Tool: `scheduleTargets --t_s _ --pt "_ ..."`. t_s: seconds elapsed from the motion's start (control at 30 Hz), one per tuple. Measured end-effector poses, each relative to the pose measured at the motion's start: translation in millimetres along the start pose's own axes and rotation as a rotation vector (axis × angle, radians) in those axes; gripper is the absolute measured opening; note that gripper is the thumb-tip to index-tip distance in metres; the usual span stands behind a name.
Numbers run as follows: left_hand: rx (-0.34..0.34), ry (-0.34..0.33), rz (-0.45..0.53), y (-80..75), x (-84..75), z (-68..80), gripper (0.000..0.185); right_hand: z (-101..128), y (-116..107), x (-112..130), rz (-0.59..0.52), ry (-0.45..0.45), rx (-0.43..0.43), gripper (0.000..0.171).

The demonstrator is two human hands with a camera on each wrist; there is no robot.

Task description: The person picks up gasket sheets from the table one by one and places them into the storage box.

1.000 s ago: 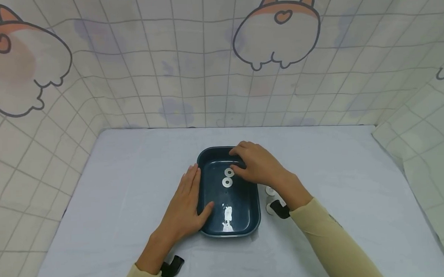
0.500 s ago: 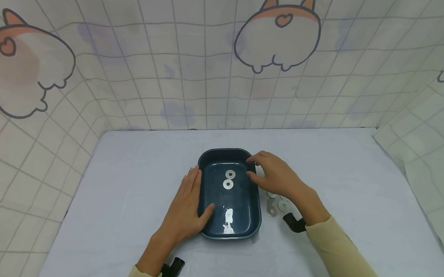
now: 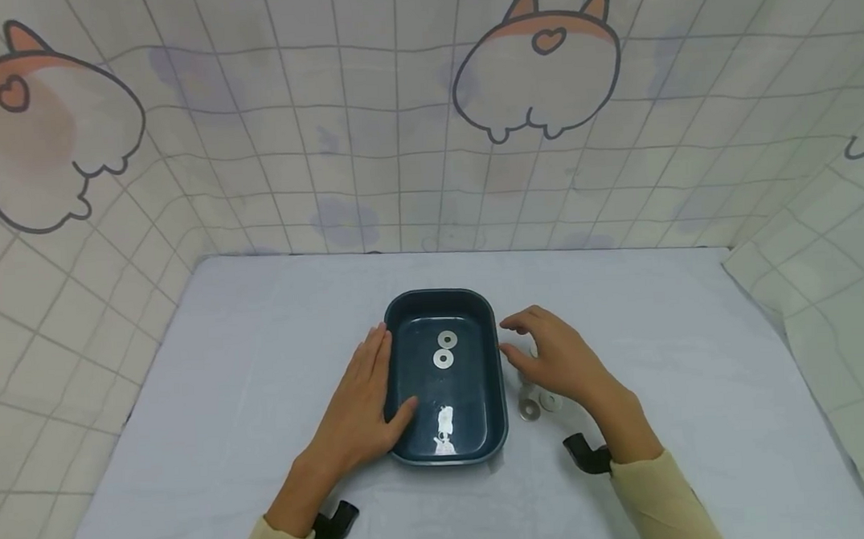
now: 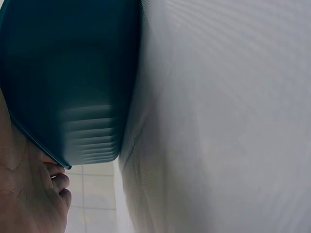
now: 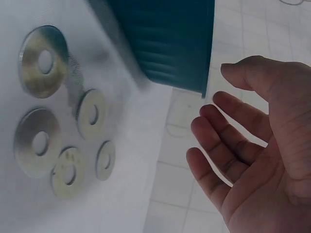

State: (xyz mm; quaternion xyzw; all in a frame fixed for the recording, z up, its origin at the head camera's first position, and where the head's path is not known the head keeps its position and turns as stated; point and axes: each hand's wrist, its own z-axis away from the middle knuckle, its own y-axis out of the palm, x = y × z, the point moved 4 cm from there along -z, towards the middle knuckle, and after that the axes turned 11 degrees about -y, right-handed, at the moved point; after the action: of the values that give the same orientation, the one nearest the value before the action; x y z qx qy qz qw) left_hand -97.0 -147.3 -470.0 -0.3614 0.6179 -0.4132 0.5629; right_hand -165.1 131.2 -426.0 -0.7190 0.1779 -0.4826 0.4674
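Observation:
A dark blue rectangular tray sits mid-table with two flat metal washers lying in it. My left hand rests flat against the tray's left side, thumb over its rim; the tray wall fills the left wrist view. My right hand hovers just right of the tray, fingers relaxed and empty, above several loose washers on the table. In the right wrist view those washers lie beside the tray's wall, and the open palm holds nothing.
The table is covered with a pale lilac cloth. Tiled curtain walls with cartoon prints close in the back and both sides. A black strap sits at each wrist.
My right hand drew out of the tray, leaving a washer there, and moved right and down over the loose washers. The left hand stayed put.

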Motion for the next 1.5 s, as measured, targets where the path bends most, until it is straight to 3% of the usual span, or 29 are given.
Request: scheduleTargets --t_s 0.63,1.23,1.37,1.5 --pt "0.004 -0.003 0.006 -0.1 1.9 -0.1 0.1 41.8 9.1 -21.3 -0.029 0.047 -0.062 0.035" --pt "0.006 -0.007 0.016 -1.0 0.2 1.0 0.098 64.2 21.8 -41.6 0.063 0.054 -0.133 0.03" --pt "0.002 -0.011 0.008 -0.1 1.2 1.9 0.099 64.5 22.2 -43.4 0.136 0.091 -0.155 0.033" --pt "-0.006 0.003 0.006 0.4 0.0 -0.4 0.097 64.8 20.5 -45.5 0.155 0.169 -0.122 0.035"
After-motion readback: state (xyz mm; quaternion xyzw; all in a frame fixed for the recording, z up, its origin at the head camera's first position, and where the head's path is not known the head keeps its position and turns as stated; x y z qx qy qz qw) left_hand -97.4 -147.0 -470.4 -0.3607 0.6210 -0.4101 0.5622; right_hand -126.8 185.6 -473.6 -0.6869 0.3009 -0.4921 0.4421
